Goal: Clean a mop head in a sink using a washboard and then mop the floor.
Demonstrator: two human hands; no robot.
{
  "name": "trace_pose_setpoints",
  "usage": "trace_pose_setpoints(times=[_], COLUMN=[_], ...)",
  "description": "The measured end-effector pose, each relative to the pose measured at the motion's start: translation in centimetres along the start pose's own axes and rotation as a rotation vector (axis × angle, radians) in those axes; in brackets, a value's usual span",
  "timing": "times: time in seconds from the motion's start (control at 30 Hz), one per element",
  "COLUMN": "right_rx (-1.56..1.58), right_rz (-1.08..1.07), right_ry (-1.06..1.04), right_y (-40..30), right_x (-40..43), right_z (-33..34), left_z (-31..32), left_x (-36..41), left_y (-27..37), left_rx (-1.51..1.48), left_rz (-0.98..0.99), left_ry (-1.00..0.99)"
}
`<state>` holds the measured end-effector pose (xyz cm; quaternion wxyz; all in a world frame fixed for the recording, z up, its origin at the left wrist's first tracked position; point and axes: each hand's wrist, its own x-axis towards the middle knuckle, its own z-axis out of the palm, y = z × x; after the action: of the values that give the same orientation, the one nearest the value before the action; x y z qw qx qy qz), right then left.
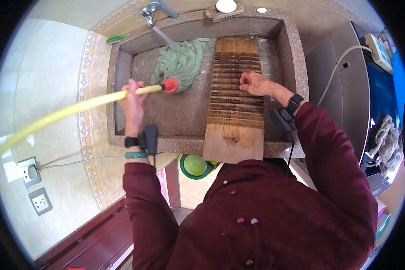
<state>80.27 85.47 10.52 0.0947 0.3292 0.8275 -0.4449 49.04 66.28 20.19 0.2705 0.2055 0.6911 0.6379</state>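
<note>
My left hand (133, 101) grips the yellow handle (87, 105) of a mop, close to its red plastic socket (170, 86). The pale green cloth strands of the mop head (180, 60) lie bunched on the floor of a stone sink (168, 118). Water runs onto them from a chrome tap (149, 13). A ribbed wooden washboard (235, 111) leans in the sink, its plain lower end over the front rim. Over its ridges is my right hand (254, 83), the fingers curled in with nothing visible in them; whether it touches the wood is unclear.
On the back rim, a scrubbing brush (219, 15) carries a white round object (226, 5). A green brush (116, 39) rests at the left corner. Wall sockets (29, 172) are at left. To the right are a power strip (379, 54) and a crumpled cloth (386, 145). Green basins (195, 166) stand below.
</note>
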Motion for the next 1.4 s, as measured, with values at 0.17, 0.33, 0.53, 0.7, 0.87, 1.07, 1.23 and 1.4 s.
trace_pose_setpoints(times=[0.17, 0.33, 0.53, 0.7, 0.87, 1.07, 1.23, 1.4], right_rx=[-0.098, -0.026, -0.03, 0.117, 1.575, 1.271, 0.953, 0.725], right_rz=[0.028, -0.039, 0.05, 0.464, 0.378, 0.281, 0.249, 0.131], right_ry=[0.048, 0.106, 0.207, 0.621, 0.122, 0.402, 0.583, 0.674], right_y=[-0.9, 0.3, 0.0, 0.3, 2.9, -3.7, -5.8, -6.0], right_x=[-0.1, -0.5, -1.5, -3.5, -3.1, -7.8, -11.3, -16.3], right_z=[0.5, 0.4, 0.4, 1.3, 5.3, 1.0, -0.4, -0.9], left_z=[1.0, 8.0, 9.2, 6.4, 6.1, 5.3, 4.8, 4.6], left_x=[3.3, 1.4, -0.9, -1.0, -2.3, -2.7, -1.9, -1.9], left_y=[3.5, 1.3, -0.9, -0.8, -2.8, -4.5, -5.2, -5.4], left_rx=[-0.034, -0.131, -0.189, -0.204, -0.168, -0.115, -0.013, 0.005], left_rz=[0.059, 0.084, 0.052, 0.002, 0.011, 0.031, 0.056, 0.036], left_ry=[0.119, 0.027, -0.077, -0.01, -0.041, -0.143, -0.241, -0.225])
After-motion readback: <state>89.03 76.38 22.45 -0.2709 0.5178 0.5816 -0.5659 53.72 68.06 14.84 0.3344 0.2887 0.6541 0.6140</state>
